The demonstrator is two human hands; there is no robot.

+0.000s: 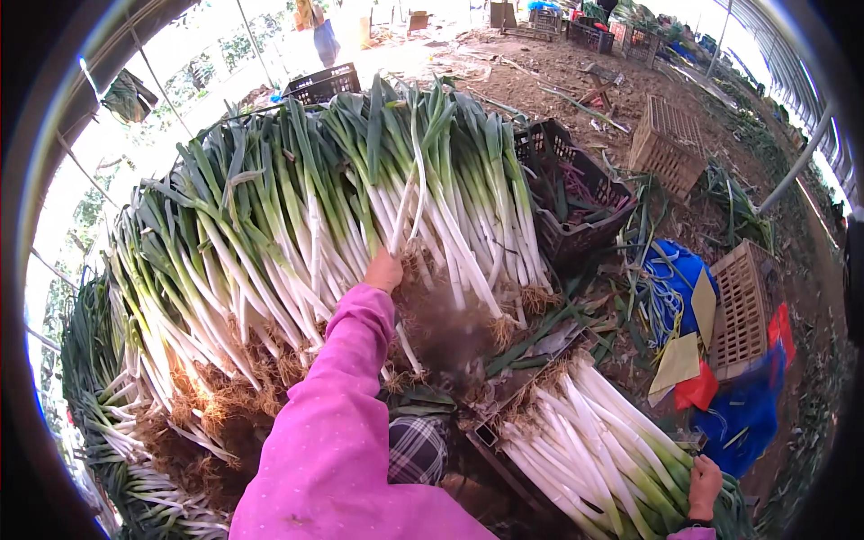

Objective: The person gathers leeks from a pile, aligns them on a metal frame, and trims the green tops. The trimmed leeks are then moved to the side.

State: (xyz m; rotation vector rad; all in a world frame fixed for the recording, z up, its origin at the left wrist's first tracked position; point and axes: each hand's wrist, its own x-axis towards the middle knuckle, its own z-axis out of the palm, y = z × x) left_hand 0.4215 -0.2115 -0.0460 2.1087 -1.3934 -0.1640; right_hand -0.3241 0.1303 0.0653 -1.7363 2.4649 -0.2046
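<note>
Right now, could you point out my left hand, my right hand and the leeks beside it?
Left hand (pixel 384 273): head view, back of the hand.
Right hand (pixel 705 487): head view, middle of the hand.
Leeks (pixel 614 452): head view, on the pale stalks.

We look down on a floor of loose brown earth (pixel 486 67), where a black slatted plastic crate (pixel 585 236) stands. Left of the crate we see a broad heap of long white-stemmed, green-topped leeks with shaggy brown roots (pixel 297 247), its underside hidden from us. Nearer us than the crate, torn flat green leaves (pixel 517 364) litter the earth, and a smaller pile of white-and-green leeks (pixel 603 441) has its root ends along a low dark frame (pixel 497 454). Right of the crate we find a tan latticed plastic crate (pixel 668 148) and a crumpled bright-blue sack (pixel 684 270)
</note>
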